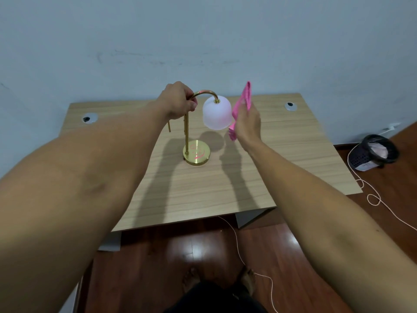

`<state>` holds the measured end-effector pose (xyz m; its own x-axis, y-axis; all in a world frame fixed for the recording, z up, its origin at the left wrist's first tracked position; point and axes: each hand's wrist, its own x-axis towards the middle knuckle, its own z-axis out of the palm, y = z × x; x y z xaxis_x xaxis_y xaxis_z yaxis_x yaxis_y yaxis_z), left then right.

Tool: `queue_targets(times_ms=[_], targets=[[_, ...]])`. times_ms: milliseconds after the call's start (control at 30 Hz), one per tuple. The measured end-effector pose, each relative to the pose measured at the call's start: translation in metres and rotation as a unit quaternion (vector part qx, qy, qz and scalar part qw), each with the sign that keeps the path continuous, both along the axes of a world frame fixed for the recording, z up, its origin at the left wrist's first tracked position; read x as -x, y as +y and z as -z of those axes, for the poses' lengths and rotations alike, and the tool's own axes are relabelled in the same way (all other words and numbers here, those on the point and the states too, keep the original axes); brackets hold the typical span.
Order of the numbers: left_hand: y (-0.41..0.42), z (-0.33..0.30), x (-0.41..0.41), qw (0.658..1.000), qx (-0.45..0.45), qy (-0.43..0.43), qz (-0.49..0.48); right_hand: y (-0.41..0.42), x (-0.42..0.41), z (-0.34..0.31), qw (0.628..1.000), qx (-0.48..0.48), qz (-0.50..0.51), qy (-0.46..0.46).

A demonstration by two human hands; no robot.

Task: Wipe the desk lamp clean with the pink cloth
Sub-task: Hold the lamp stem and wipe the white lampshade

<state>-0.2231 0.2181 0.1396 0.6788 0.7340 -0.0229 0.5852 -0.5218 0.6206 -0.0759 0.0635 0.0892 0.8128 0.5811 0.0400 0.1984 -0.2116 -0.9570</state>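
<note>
Nearest, right hand grips pink cloth beside white shade; its fingers are hidden behind the palm. Desk lamp stands mid-table. Left hand curls round the gold neck, hiding its upper stem. Bin beyond, contents unclear.

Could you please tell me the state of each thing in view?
Lamp: upright on the desk, unlit.
Shade: hanging mouth down.
Cloth: lifted beside the shade.
Left hand: grips the lamp's neck.
Right hand: holds the cloth.
Bin: upright on the floor.
</note>
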Motion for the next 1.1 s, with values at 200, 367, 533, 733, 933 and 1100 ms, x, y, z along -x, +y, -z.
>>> queue_targets(times_ms=[200, 367, 533, 733, 933, 1100], targets=[[0.002, 0.002, 0.0, 1.0, -0.005, -0.001, 0.004, 0.002, 0.051, 0.06, 0.919, 0.074, -0.157, -0.354], [0.002, 0.001, -0.001, 1.0, -0.001, -0.004, 0.002, -0.025, 0.051, 0.104, 0.909, 0.101, -0.202, -0.351], [0.002, 0.0, -0.001, 1.0, 0.01, -0.007, 0.002, -0.045, 0.05, 0.098, 0.967, 0.151, -0.135, -0.154], [0.001, 0.0, -0.001, 1.0, 0.012, -0.006, 0.003, -0.021, 0.021, 0.054, 0.975, 0.085, 0.129, 0.162], [0.002, 0.0, -0.001, 1.0, 0.005, 0.0, 0.005, 0.01, 0.043, 0.018, 0.98, -0.046, -0.066, -0.184], [0.003, 0.001, -0.001, 1.0, 0.002, -0.003, 0.01, 0.007, 0.06, 0.055, 0.969, 0.01, -0.093, -0.23]])
